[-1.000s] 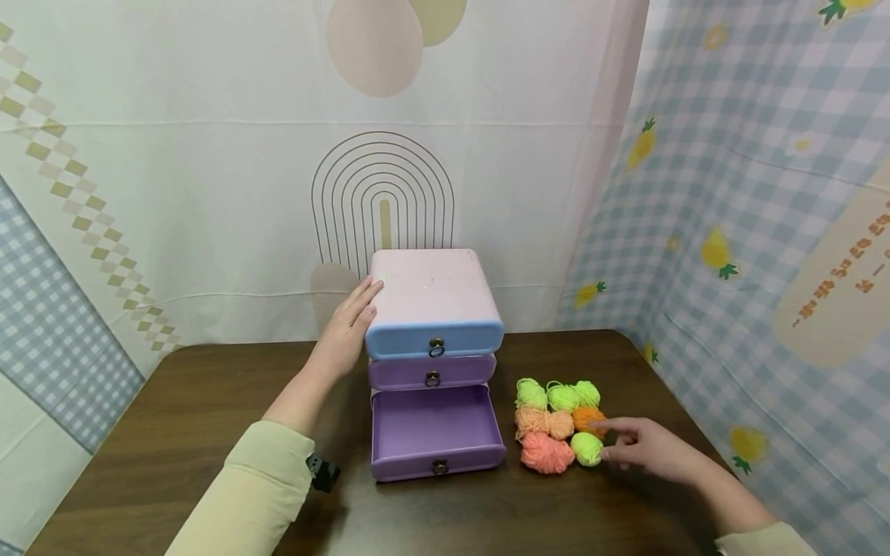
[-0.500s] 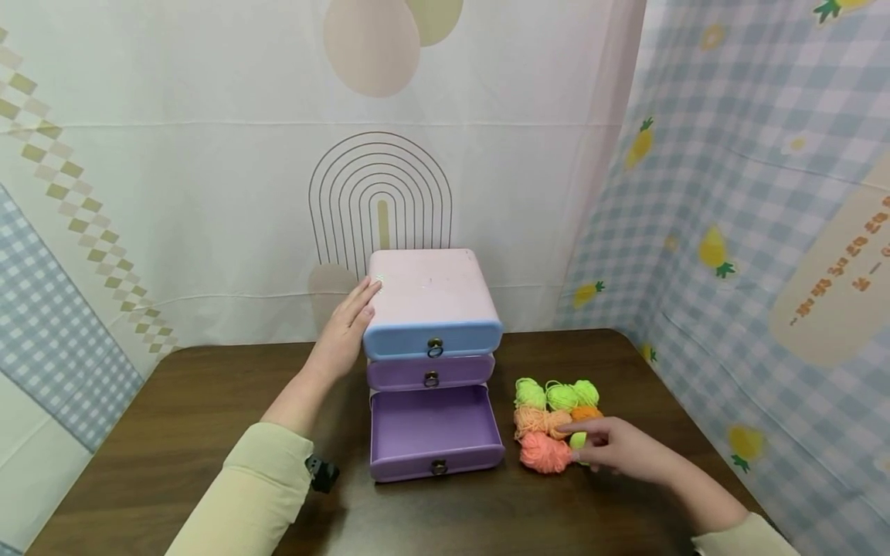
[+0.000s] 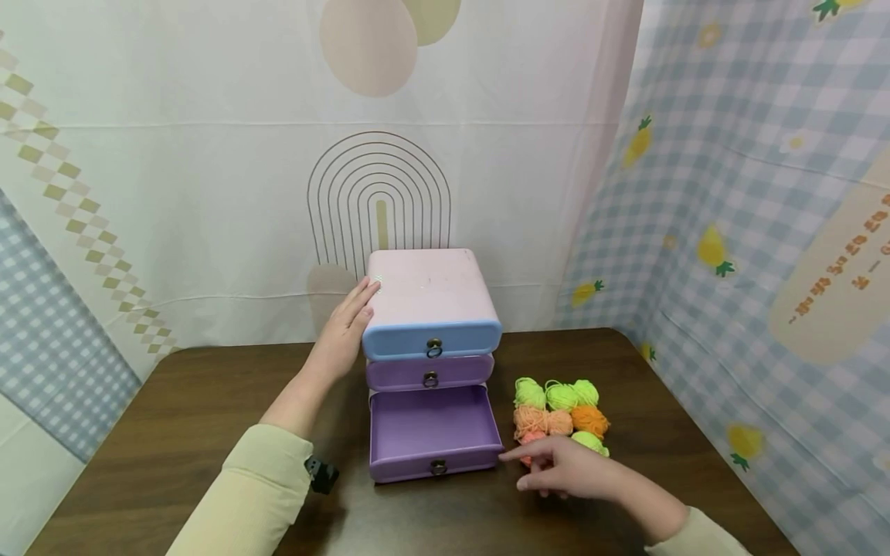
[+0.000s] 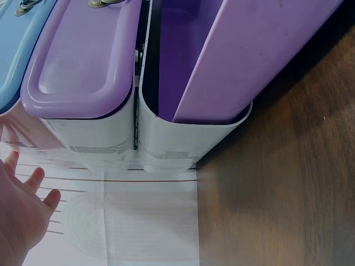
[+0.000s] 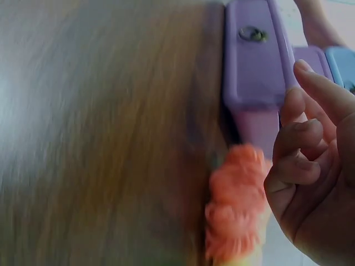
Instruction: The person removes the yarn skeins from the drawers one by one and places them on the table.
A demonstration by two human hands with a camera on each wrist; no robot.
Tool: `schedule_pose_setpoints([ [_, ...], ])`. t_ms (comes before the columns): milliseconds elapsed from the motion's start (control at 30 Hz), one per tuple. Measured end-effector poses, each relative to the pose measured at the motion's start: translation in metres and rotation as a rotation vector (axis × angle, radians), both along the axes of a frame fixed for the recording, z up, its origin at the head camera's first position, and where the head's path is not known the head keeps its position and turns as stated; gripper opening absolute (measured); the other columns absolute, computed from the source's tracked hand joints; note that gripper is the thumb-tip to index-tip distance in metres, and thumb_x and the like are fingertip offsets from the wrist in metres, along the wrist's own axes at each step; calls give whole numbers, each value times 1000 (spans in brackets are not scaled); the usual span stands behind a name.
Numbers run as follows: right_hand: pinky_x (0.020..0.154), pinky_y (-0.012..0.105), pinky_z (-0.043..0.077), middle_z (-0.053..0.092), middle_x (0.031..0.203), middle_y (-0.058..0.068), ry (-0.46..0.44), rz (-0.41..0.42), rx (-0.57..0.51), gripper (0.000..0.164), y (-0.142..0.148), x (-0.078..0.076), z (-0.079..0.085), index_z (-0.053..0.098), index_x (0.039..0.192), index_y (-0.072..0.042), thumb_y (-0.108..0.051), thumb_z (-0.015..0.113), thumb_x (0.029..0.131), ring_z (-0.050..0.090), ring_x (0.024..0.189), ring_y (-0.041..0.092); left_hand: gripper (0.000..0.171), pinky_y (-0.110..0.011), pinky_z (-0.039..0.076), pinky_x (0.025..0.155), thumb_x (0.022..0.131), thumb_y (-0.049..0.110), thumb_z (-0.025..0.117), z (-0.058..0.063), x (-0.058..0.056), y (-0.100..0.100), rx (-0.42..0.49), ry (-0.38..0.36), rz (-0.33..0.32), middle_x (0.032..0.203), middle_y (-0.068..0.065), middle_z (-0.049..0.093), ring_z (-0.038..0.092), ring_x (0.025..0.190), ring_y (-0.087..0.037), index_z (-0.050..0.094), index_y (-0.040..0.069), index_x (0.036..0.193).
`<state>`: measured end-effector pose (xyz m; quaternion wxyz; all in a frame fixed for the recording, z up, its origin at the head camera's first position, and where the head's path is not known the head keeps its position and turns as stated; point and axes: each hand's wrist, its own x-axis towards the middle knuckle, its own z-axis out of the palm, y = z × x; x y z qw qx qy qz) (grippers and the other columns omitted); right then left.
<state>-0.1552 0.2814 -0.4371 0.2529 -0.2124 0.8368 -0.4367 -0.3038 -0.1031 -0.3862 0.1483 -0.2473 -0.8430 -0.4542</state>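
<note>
A small three-drawer cabinet [image 3: 431, 287] stands on the table, its lowest purple drawer [image 3: 403, 469] pulled out with nothing visible inside. My left hand [image 3: 341, 336] rests along the cabinet's upper left side, fingers straight; in the left wrist view only part of that hand shows. Above the coral yarn ball [image 5: 236, 205] my right hand [image 3: 566, 467] hovers, holding nothing. Its index finger points at the right front corner of the drawer; whether it touches I cannot tell. The other fingers are loosely bent. In the head view this hand partly covers the coral yarn.
Right of the cabinet lie several more yarn balls: lime ones [image 3: 562, 397], peach ones [image 3: 531, 421], an orange one [image 3: 590, 421] and a lime one [image 3: 590, 442] in front. Above the lowest drawer are a purple drawer [image 3: 399, 374] and a blue drawer [image 3: 399, 341], both pushed in.
My right hand has moved left, from beside the front lime yarn ball across the coral one to near the lowest drawer's corner. The left hand stays on the cabinet.
</note>
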Motion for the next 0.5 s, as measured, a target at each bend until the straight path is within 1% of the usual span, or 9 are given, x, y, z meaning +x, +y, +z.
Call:
schedule_pose_setpoints([
  [133, 42, 23, 42, 59, 61, -2, -3, 33, 4, 39, -15, 2, -4, 67, 130, -18, -26, 71, 92, 46, 46, 5, 48, -59, 17, 116, 108, 36, 34, 0, 0, 0, -4, -6, 4, 163, 2, 23, 20, 148, -32, 39, 24, 154],
  [267, 41, 23, 42, 59, 60, -2, -15, 50, -7, 40, -29, 4, -10, 67, 130, -19, -29, 72, 92, 46, 45, 6, 48, -58, 17, 116, 108, 36, 34, 0, 0, 0, -6, -9, 6, 164, 2, 23, 20, 149, -32, 39, 23, 154],
  [400, 40, 22, 40, 59, 60, -3, -18, 60, -18, 41, -41, 4, -17, 67, 130, -21, -30, 73, 90, 47, 45, 5, 48, -58, 17, 116, 108, 35, 34, 1, 1, 0, 0, -8, 5, 163, 2, 23, 20, 149, -31, 39, 23, 154],
  [500, 40, 22, 40, 59, 60, -4, -36, 69, -28, 44, -49, 4, -21, 66, 132, -21, -29, 74, 89, 47, 46, 5, 48, -58, 17, 116, 108, 36, 34, 1, 1, 0, -2, -8, 4, 163, 2, 23, 20, 149, -31, 39, 23, 154],
])
